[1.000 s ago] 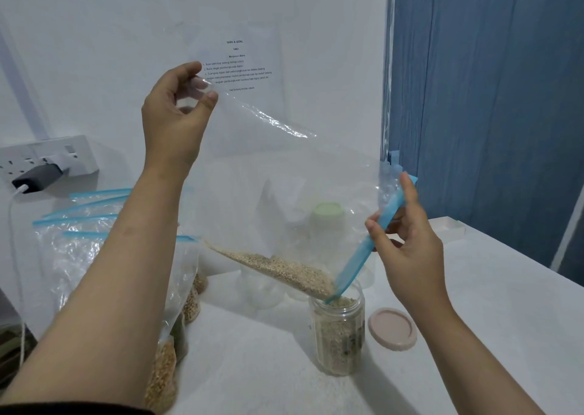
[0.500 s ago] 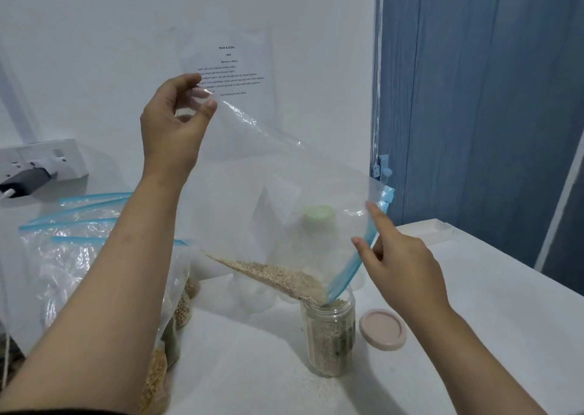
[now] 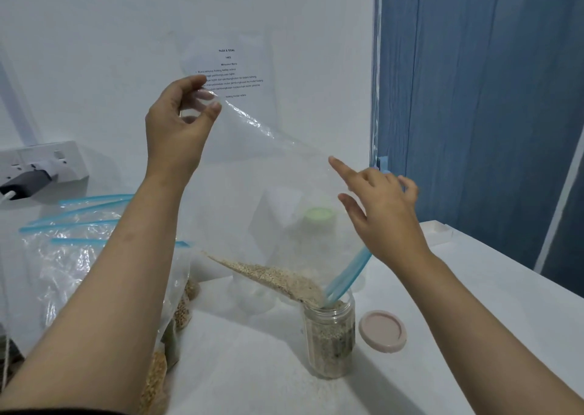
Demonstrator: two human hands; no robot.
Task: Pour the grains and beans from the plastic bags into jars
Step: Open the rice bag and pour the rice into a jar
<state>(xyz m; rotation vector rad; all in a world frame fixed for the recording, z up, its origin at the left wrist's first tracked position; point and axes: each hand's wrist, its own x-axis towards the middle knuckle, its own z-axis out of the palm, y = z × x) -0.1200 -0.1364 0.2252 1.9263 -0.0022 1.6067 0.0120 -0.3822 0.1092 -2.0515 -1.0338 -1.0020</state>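
Note:
A clear plastic bag (image 3: pixel 278 193) with a blue zip strip hangs tilted over an open glass jar (image 3: pixel 330 339). My left hand (image 3: pixel 180 127) pinches the bag's raised bottom corner. Pale grain (image 3: pixel 278 277) lies along the bag's lower edge and runs down to its mouth at the jar's rim. The jar is nearly full of the same grain. My right hand (image 3: pixel 379 206) is off the zip strip, fingers spread, against the bag's upper side.
The jar's pink lid (image 3: pixel 383 330) lies on the white table (image 3: pixel 458 304) to the right. Several other zip bags (image 3: pixel 72 250) of beans and grains stand at the left. A green-lidded jar (image 3: pixel 318 217) shows through the bag. A wall socket (image 3: pixel 41 165) is at far left.
My right hand has let go of the blue zip strip and risen, opening its fingers against the bag. The left hand still holds the corner up; grain keeps sliding toward the jar.

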